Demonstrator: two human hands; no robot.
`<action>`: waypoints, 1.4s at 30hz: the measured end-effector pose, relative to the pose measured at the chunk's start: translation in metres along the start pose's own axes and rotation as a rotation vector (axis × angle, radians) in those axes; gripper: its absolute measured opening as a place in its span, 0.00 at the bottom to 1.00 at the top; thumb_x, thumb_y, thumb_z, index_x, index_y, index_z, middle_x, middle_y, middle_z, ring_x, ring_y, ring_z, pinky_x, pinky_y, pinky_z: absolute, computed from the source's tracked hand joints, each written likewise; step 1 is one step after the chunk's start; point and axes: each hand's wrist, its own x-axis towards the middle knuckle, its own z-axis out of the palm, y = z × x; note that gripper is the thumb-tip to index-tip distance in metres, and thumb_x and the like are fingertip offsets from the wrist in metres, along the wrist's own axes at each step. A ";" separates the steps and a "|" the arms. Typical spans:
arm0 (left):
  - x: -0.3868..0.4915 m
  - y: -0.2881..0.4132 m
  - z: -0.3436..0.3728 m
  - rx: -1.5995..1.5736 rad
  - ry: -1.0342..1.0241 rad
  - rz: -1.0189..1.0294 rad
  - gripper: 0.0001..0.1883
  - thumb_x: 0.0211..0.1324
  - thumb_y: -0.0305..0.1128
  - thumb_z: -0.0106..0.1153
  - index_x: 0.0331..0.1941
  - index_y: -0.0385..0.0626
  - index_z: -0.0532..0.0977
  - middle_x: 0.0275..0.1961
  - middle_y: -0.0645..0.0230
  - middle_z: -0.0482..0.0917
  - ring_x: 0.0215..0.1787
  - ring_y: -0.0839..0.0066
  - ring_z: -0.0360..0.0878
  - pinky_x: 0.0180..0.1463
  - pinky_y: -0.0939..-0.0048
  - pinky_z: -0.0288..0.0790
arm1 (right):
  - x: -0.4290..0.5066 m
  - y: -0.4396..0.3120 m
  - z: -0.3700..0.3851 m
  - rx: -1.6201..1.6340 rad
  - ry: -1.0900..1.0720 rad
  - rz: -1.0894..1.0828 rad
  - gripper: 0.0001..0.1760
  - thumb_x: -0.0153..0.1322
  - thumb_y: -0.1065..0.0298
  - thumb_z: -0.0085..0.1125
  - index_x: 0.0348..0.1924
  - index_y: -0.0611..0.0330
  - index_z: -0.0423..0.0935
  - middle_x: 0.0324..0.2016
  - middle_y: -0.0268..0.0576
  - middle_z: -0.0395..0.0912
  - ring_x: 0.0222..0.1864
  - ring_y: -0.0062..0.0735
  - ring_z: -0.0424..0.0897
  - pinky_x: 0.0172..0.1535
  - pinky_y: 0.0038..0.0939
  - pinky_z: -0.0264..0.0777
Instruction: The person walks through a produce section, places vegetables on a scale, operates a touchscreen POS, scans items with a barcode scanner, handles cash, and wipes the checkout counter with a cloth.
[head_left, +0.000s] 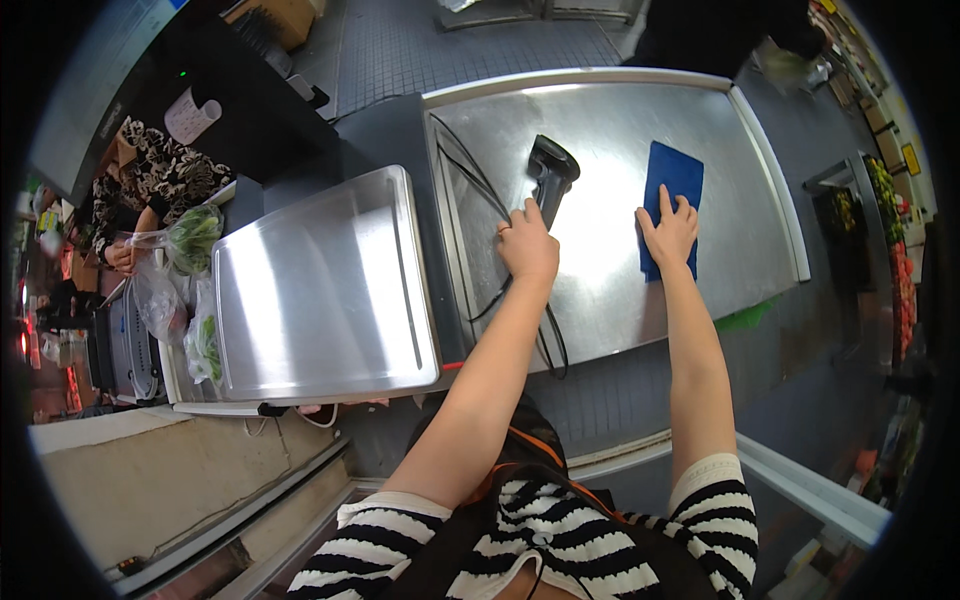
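My left hand (529, 244) is over the steel counter, beside the handle of a black handheld barcode scanner (555, 176). Its fingertips are near the handle and a black cable (480, 184); whether they grip either cannot be told. A ring shows on one finger. My right hand (675, 232) lies with fingers apart on a folded blue cloth (675, 165), pressed flat against the counter (607, 300). The cable runs from the left of the counter, and a loop (556, 349) hangs over its near edge.
Left of the counter stands a weighing scale with a steel platter (322, 292). Beyond it are plastic bags of leafy greens (193, 238) and a person's hand (121, 256) holding one. A receipt paper strip (191, 116) hangs nearby. Another person in dark clothing (690, 34) stands at the far side.
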 end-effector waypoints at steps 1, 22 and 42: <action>0.005 0.003 0.000 0.004 -0.023 -0.011 0.21 0.44 0.27 0.61 0.46 0.44 0.67 0.45 0.59 0.68 0.49 0.55 0.71 0.42 0.60 0.75 | 0.005 -0.003 -0.001 0.040 0.014 0.008 0.33 0.65 0.46 0.52 0.60 0.49 0.65 0.57 0.52 0.62 0.59 0.52 0.58 0.62 0.47 0.49; 0.023 -0.010 -0.072 -0.478 0.155 -0.177 0.21 0.43 0.24 0.58 0.46 0.35 0.69 0.50 0.56 0.66 0.42 0.54 0.75 0.49 0.61 0.71 | -0.139 -0.126 -0.033 0.568 -0.513 -1.398 0.24 0.66 0.61 0.51 0.55 0.53 0.69 0.59 0.41 0.63 0.64 0.41 0.57 0.65 0.47 0.47; -0.133 -0.037 -0.045 -0.350 0.006 0.592 0.35 0.47 0.27 0.58 0.60 0.32 0.57 0.66 0.48 0.53 0.69 0.47 0.46 0.67 0.51 0.47 | -0.056 -0.064 -0.047 1.623 -0.114 0.633 0.19 0.69 0.67 0.42 0.49 0.65 0.72 0.38 0.42 0.75 0.40 0.29 0.73 0.47 0.27 0.66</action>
